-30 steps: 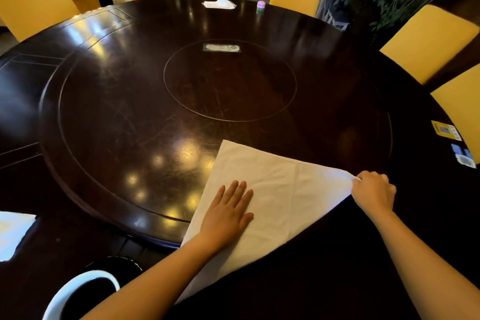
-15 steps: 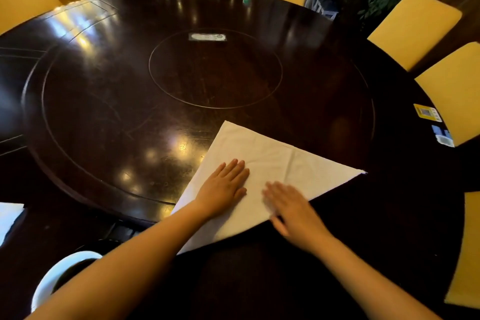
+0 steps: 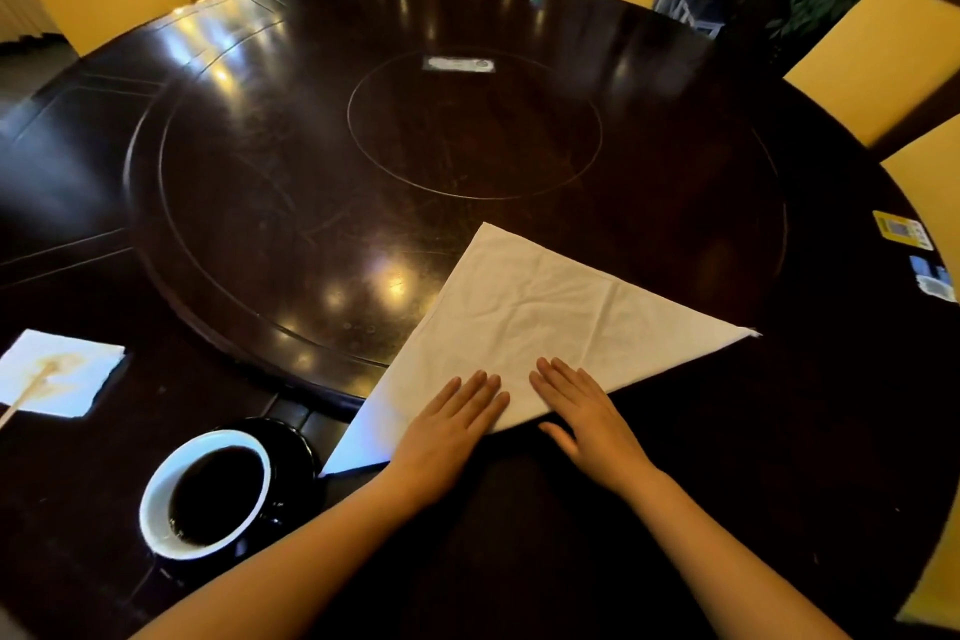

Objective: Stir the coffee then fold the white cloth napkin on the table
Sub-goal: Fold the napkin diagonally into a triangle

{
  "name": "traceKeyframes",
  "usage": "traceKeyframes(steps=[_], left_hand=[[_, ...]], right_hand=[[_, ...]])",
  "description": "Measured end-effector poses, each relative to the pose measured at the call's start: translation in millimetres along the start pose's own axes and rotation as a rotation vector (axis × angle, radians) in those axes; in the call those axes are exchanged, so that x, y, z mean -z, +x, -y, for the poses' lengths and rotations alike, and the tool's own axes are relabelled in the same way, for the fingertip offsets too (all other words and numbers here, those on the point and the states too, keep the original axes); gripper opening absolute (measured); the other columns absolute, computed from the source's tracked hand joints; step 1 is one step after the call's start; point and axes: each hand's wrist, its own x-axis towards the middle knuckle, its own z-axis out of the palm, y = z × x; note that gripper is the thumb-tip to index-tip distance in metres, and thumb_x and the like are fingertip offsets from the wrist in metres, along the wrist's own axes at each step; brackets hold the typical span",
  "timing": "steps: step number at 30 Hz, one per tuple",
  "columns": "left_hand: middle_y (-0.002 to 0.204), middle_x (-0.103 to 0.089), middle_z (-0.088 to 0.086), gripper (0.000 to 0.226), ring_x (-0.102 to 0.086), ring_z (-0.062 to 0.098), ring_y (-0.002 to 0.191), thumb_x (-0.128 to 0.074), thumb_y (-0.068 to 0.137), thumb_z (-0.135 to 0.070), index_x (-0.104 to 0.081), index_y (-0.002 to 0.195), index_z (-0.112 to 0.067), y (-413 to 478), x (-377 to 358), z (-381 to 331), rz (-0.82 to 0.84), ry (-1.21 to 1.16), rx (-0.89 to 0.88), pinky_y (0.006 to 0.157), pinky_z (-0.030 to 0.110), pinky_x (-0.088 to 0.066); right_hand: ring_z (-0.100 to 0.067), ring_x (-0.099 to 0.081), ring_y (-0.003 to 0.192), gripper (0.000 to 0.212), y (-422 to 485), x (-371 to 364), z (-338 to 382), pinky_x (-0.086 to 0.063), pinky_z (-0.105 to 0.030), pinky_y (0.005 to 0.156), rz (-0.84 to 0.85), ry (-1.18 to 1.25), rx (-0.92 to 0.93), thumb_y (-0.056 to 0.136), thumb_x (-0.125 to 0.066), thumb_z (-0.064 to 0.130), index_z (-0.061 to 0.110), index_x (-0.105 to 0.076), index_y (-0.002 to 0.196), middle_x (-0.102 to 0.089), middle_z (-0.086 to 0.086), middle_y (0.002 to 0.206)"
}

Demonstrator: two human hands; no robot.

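Two flat palms press on the white cloth napkin [image 3: 540, 322], folded into a triangle at the near edge of the dark round table [image 3: 291, 161]. The left hand [image 3: 451, 424] and right hand [image 3: 584, 411] lie side by side, fingers spread, gripping nothing. At eight o'clock from the napkin stands the coffee cup [image 3: 208, 494]; at nine o'clock a stained paper napkin [image 3: 67, 374] carries a stirrer [image 3: 26, 392].

Napkin [image 3: 540, 322] on table [image 3: 311, 172]; both hands [image 3: 452, 426] [image 3: 587, 411] on its near edge; cup [image 3: 208, 494] to its left.
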Motion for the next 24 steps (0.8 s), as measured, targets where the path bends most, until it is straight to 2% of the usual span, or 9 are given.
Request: traceKeyframes(steps=[1,4,7,8,10,12,18,21,24], left_hand=[[0.139,-0.05,0.005,0.071,-0.045,0.021,0.128,-0.064,0.077,-0.025,-0.032,0.14,-0.018,-3,0,0,-0.022,0.008,-0.009,0.109,0.037,-0.027],[0.122,-0.065,0.002,0.047,-0.061,0.019,0.111,-0.05,0.077,-0.024,-0.055,0.124,-0.02,-7,8,6,-0.106,0.023,-0.002,0.091,0.032,-0.047],[0.103,-0.073,0.005,0.051,-0.07,0.022,0.092,-0.082,0.058,-0.016,-0.068,0.107,-0.016,-7,27,14,-0.069,0.028,0.078,0.073,0.03,-0.057],[0.103,-0.072,0.007,0.048,-0.069,0.025,0.092,-0.08,0.061,-0.014,-0.066,0.108,-0.014,-6,36,16,-0.023,0.015,0.1,0.074,0.032,-0.057],[0.111,-0.065,0.01,0.033,-0.061,0.029,0.101,-0.057,0.082,-0.011,-0.056,0.115,-0.011,-4,59,18,0.114,0.036,0.16,0.08,0.038,-0.052],[0.111,-0.062,0.009,0.027,-0.059,0.031,0.101,-0.045,0.088,-0.012,-0.052,0.114,-0.012,-3,76,24,0.176,0.116,0.216,0.079,0.04,-0.047],[0.115,-0.063,0.007,0.034,-0.06,0.03,0.104,-0.052,0.084,-0.01,-0.057,0.116,-0.019,5,126,62,0.231,0.185,0.406,0.082,0.038,-0.048],[0.113,-0.064,0.008,0.026,-0.061,0.029,0.102,-0.052,0.087,-0.011,-0.061,0.11,-0.017,12,147,80,0.212,0.177,0.443,0.076,0.033,-0.046],[0.108,-0.067,0.01,0.021,-0.062,0.026,0.094,-0.056,0.088,-0.018,-0.066,0.105,-0.013,29,169,96,0.114,-0.053,0.474,0.073,0.032,-0.046]], right_hand=[[-0.01,-0.005,0.142,0.06,0,1,0,-0.001,-0.029,0.115,0.0,0.017,0.002,0.092,-0.05,0.029,0.022,-0.023,0.145,-0.016,0.003,0.155],[-0.008,-0.006,0.141,0.057,1,3,-1,-0.002,-0.028,0.115,-0.016,0.09,0.0,0.093,-0.05,0.027,0.023,-0.027,0.144,-0.018,0.004,0.154],[-0.006,-0.007,0.14,0.055,2,5,0,-0.003,-0.027,0.115,-0.032,0.135,-0.009,0.092,-0.052,0.024,0.023,-0.031,0.143,-0.022,0.004,0.153],[-0.005,-0.007,0.139,0.055,2,5,0,-0.002,-0.026,0.115,-0.033,0.14,-0.01,0.092,-0.052,0.024,0.023,-0.031,0.142,-0.021,0.005,0.153],[-0.004,-0.007,0.138,0.054,2,6,0,-0.001,-0.025,0.114,-0.031,0.157,-0.018,0.091,-0.053,0.023,0.023,-0.033,0.142,-0.022,0.006,0.152],[-0.003,-0.009,0.137,0.054,3,6,1,-0.003,-0.025,0.115,-0.03,0.192,-0.035,0.09,-0.056,0.021,0.023,-0.036,0.14,-0.024,0.006,0.151],[-0.006,-0.015,0.136,0.053,4,9,2,-0.007,-0.025,0.114,-0.041,0.288,-0.058,0.087,-0.061,0.018,0.018,-0.042,0.137,-0.026,0.009,0.145],[-0.007,-0.02,0.134,0.049,5,8,3,-0.013,-0.028,0.114,-0.069,0.343,-0.077,0.086,-0.059,0.02,0.016,-0.047,0.133,-0.03,0.01,0.141],[-0.008,-0.03,0.129,0.035,9,12,7,-0.023,-0.027,0.109,-0.113,0.428,-0.144,0.086,-0.055,0.013,0.011,-0.06,0.121,-0.044,0.006,0.135]])
